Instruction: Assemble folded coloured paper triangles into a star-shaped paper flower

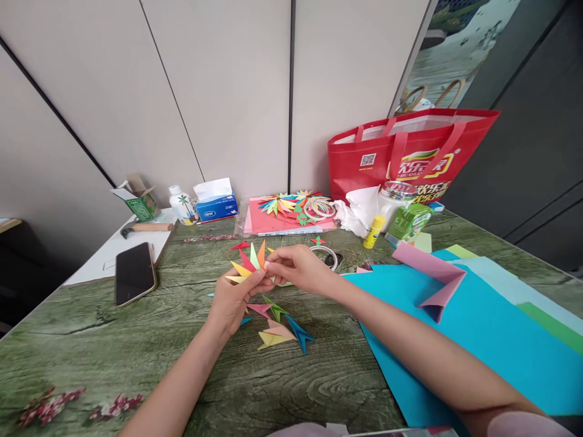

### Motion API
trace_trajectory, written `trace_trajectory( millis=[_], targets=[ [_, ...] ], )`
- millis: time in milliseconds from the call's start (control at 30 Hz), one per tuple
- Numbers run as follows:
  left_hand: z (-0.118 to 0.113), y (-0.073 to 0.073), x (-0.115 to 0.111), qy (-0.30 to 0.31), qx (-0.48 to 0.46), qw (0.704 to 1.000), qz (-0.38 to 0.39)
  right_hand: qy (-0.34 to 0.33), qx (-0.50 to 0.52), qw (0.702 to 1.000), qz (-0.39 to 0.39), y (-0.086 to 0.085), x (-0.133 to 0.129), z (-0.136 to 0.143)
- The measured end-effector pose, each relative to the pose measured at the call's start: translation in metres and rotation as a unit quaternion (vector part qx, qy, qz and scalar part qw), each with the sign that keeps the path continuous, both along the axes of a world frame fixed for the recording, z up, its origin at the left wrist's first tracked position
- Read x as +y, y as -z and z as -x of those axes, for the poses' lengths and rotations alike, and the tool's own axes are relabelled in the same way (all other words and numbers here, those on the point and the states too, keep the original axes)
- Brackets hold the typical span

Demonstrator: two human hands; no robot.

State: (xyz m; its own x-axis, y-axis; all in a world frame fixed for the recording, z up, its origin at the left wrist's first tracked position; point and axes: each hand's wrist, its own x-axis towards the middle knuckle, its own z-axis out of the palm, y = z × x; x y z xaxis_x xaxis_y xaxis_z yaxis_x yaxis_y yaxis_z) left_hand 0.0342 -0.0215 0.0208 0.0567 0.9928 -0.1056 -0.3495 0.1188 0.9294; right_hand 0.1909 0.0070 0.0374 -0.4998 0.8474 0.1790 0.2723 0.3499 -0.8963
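Observation:
My left hand (237, 297) is closed round the base of a fan of folded paper points (247, 260) in yellow, red, pale green and orange. Pressed against the fan's right side, the fingertips of my right hand (296, 267) pinch at something small and whitish that I cannot make out. Below my hands lie loose folded paper pieces: a blue one (299, 334), a yellow one (276, 338), a pink one (259, 309) and a green one (276, 308). A red folded piece (240, 245) rests just beyond the fan.
Blue paper sheets (478, 358) and a folded pink strip (430, 273) cover the right side. A glue stick (374, 232), a tape roll (325, 258) and finished paper stars (277, 204) stand farther back. At left are a phone (134, 274) and a hammer (148, 227); a red bag (364, 164) is behind.

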Motion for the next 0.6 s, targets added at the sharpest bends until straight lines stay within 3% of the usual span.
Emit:
trace_trajectory(
  millis=[67,167,233,333,467,600],
  targets=[
    [-0.0002,-0.0004,-0.0001,-0.002,-0.004,1.0,0.007,0.031,0.003,0.999,-0.044,-0.0013,0.0002,-0.0005],
    [-0.0001,-0.0001,-0.0002,-0.003,-0.01,1.0,0.012,0.068,-0.037,0.982,-0.17,-0.0044,-0.0007,-0.002],
    [0.0005,0.0004,-0.0001,0.003,-0.012,1.0,0.013,0.059,-0.064,0.966,-0.242,-0.0065,-0.0016,-0.0031],
    [0.0018,0.0011,0.0006,0.013,-0.017,1.0,0.017,0.034,-0.085,0.952,-0.29,-0.0078,-0.0027,-0.0039],
    [0.0028,0.0016,0.0013,0.017,-0.023,0.999,0.029,0.048,-0.09,0.955,-0.279,-0.0063,-0.0028,-0.0025],
    [0.0033,0.004,0.0019,0.018,-0.024,0.999,0.031,0.077,-0.042,0.981,-0.172,-0.0036,-0.0019,0.0001]
  ],
)
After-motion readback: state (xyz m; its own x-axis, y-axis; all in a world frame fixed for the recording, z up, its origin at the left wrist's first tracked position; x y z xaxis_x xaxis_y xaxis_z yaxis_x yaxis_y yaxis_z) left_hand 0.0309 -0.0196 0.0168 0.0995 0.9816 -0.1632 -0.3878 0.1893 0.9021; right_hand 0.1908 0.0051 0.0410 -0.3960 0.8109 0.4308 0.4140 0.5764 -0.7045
